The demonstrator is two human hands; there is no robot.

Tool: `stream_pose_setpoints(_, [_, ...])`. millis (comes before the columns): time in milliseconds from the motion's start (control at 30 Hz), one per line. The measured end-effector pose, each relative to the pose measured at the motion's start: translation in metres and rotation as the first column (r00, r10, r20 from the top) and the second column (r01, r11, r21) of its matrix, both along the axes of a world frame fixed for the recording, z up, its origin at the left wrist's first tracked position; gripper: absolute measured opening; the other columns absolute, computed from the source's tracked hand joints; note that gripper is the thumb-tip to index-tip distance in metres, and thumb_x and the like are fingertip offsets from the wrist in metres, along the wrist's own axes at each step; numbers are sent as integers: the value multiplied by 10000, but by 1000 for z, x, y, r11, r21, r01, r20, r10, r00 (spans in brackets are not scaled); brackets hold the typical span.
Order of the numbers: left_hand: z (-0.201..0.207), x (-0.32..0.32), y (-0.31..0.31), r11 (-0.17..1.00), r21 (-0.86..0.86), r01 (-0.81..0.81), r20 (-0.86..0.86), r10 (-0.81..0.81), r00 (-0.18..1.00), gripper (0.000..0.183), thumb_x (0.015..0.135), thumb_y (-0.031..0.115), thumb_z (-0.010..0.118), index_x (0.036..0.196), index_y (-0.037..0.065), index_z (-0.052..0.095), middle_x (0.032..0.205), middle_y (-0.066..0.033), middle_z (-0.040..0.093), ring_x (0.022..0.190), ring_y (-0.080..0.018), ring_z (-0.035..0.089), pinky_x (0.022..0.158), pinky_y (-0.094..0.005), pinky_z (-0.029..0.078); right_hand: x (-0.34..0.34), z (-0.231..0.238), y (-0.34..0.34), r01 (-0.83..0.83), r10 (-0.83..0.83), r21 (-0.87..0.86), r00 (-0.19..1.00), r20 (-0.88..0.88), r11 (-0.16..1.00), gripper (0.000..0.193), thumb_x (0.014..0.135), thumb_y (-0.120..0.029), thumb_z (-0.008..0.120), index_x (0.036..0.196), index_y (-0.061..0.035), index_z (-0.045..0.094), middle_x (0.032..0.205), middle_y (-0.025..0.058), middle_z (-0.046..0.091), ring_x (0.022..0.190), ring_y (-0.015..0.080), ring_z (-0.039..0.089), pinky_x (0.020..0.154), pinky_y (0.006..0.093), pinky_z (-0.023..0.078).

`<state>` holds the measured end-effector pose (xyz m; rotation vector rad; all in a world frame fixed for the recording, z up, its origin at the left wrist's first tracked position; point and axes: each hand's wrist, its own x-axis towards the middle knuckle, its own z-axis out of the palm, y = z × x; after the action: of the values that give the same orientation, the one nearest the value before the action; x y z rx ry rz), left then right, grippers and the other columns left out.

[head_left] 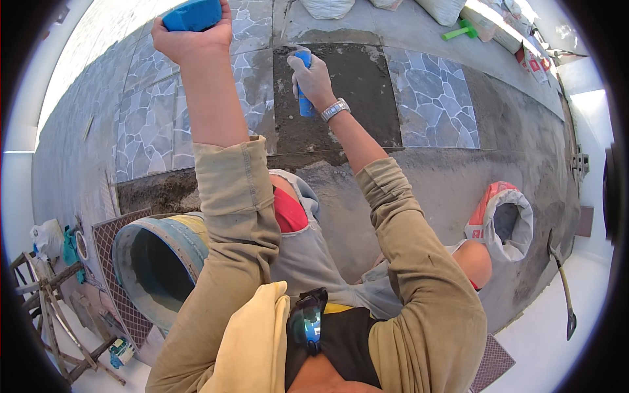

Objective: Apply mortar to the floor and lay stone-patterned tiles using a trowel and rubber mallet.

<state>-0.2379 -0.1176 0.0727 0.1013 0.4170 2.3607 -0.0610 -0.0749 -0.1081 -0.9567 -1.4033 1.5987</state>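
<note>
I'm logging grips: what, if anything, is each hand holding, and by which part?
The left hand holds a blue block by its near side; the right hand grips a blue bar around its length, near end protruding.

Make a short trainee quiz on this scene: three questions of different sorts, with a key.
1. Which hand holds the thick, smooth blue block?
2. True or false: the silver, metal-banded wristwatch is on the left wrist.
3. Where is the round, open blue-grey drum? A, on the person's right; B, on the person's left; C, between the two hands.

Key:
1. The left hand.
2. False; it circles the wrist of the right hand.
3. B.
</note>
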Motion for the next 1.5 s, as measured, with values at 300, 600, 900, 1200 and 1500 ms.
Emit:
stream_pose_setpoints(300, [40,6,-25,995,91,-34,-269,58,961,429,933,353,524,1258,88,431,1217,-191,456,1014,-383,530,855,-575,507,114,-42,5,-187,318,-278,763,563,942,384,881,-376,640,835,5,649,720,117,668,595,199,677,526,360,552])
stream_pose_setpoints(600, [117,70,-108,964,78,-252,-734,227,640,494,961,354,571,1322,32,476,1270,-257,553,1159,-490,579,967,-608,488,267,25,6,-553,8,141,258,966,821,395,861,-317,616,1080,10,640,1095,278,696,1046,408,678,868,482,525])
stream_pose_setpoints(900, [113,53,-359,197,-607,-770,-417,-904,98,337,927,378,687,1133,117,634,1015,-37,610,896,-130,577,827,-287,469,330,-5,0,-213,-185,385,610,770,898,403,851,-327,639,1022,37,618,1028,311,691,984,458,677,861,493,523])
stream_pose_setpoints(1200, [-144,-173,-485,-320,-784,-532,149,-928,341,420,865,245,688,1183,-26,644,995,-86,691,855,-232,642,828,-355,507,433,-18,-86,-72,225,-218,500,836,973,363,822,-307,656,985,14,611,889,288,695,872,466,686,806,502,524])
stream_pose_setpoints(1500, [-233,-249,-484,93,-773,-627,-66,-996,-67,475,872,218,678,1253,-53,591,1073,-105,695,906,-275,664,872,-366,520,571,-50,-241,445,-78,-107,377,923,889,401,834,-316,645,1065,13,638,836,257,678,799,437,673,763,496,513])
